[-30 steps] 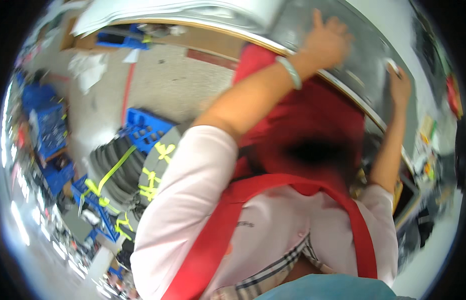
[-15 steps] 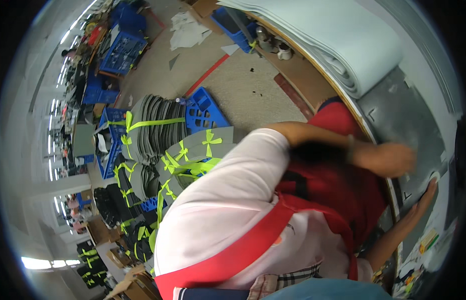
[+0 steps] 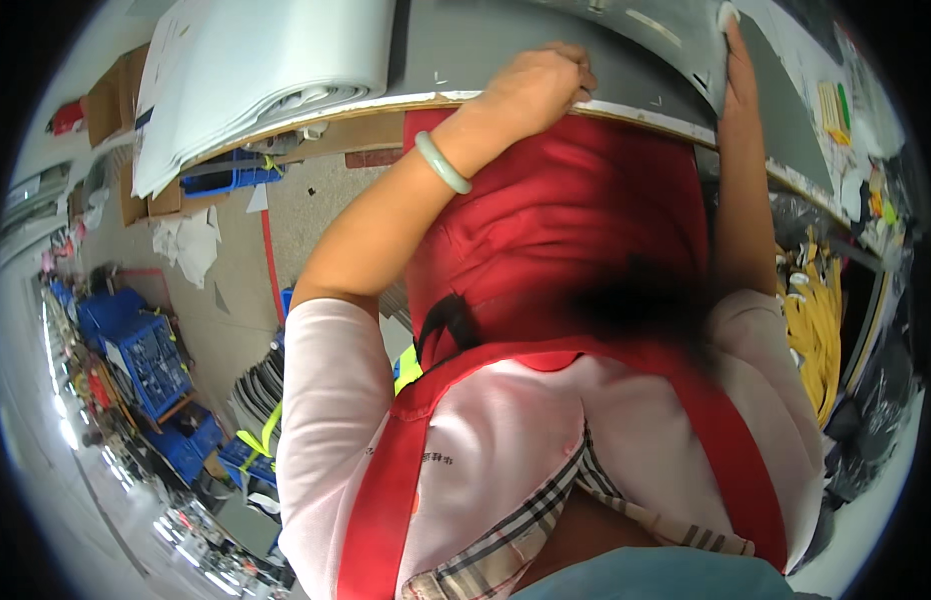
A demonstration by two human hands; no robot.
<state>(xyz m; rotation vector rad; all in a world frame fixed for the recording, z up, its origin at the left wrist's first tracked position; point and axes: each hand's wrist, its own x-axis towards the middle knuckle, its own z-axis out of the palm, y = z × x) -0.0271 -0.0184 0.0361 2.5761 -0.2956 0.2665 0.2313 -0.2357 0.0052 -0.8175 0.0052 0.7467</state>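
My left hand (image 3: pixel 544 88), a pale green bangle (image 3: pixel 443 164) on its wrist, is closed with curled fingers above the table's near edge. Whatever it may hold is hidden. Beneath and beyond it lies a dark grey sheet (image 3: pixel 456 40) with small white corner marks. Farther right, my right hand (image 3: pixel 743 80) grips the edge of a curved, translucent grey sheet (image 3: pixel 676 42) that has narrow slots. Something small and white (image 3: pixel 727 14) shows at that hand's fingertips; its kind is unclear.
A thick folded stack of white sheeting (image 3: pixel 276 45) covers the table's left. A yellow-and-white box (image 3: pixel 836 112) lies at the right. Yellow strips (image 3: pixel 814 330) hang below the table. Blue crates (image 3: pixel 146 360) and strapped grey pieces (image 3: pixel 258 390) stand on the floor.
My view has swung right toward the table. My left hand has moved back to the near edge. The translucent sheet now shows curved up at my right hand.
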